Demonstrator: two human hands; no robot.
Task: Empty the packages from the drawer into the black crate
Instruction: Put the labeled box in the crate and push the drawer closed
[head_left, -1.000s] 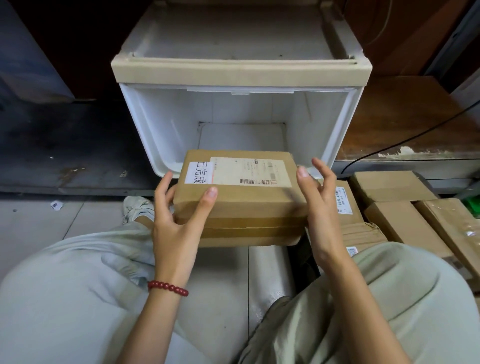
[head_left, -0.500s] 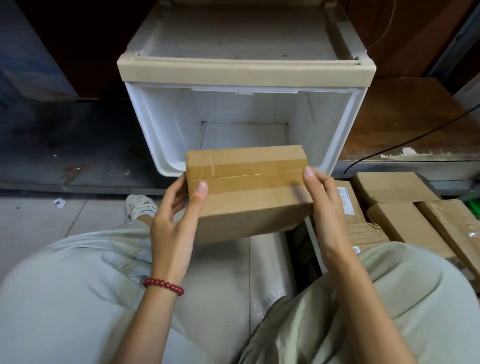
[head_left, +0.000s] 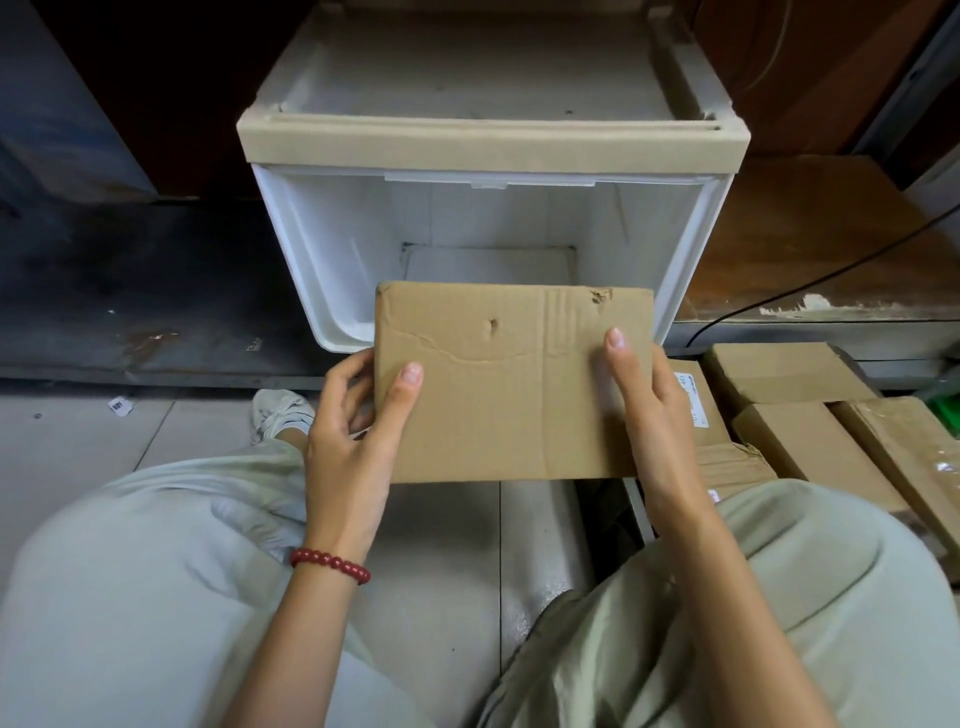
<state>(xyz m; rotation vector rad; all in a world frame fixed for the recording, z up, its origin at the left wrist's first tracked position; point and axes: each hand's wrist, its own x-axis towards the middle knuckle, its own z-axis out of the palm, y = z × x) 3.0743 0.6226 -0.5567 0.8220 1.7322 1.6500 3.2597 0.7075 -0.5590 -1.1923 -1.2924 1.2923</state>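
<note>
I hold a brown cardboard package (head_left: 509, 384) in front of the pulled-out white drawer (head_left: 332, 260), its plain dented face turned up toward me. My left hand (head_left: 353, 441) grips its left edge, thumb on the top face and fingers curled behind. My right hand (head_left: 654, 410) grips the right edge, thumb on the face. The drawer's inside looks bare, though the package hides its front part. Several other cardboard packages (head_left: 810, 441) lie packed together low on the right; the black crate under them barely shows.
A beige-topped cabinet frame (head_left: 488, 140) sits over the drawer. A brown wooden platform (head_left: 810, 244) with a black cable (head_left: 831, 270) lies to the right. My knees in pale trousers (head_left: 130, 597) flank a tiled floor (head_left: 447, 571); a white shoe (head_left: 280, 410) shows at left.
The package has been rotated in my hands: the labelled face went out of view, then the taped side, and now the plain dented face is up. Both hands kept their hold.
</note>
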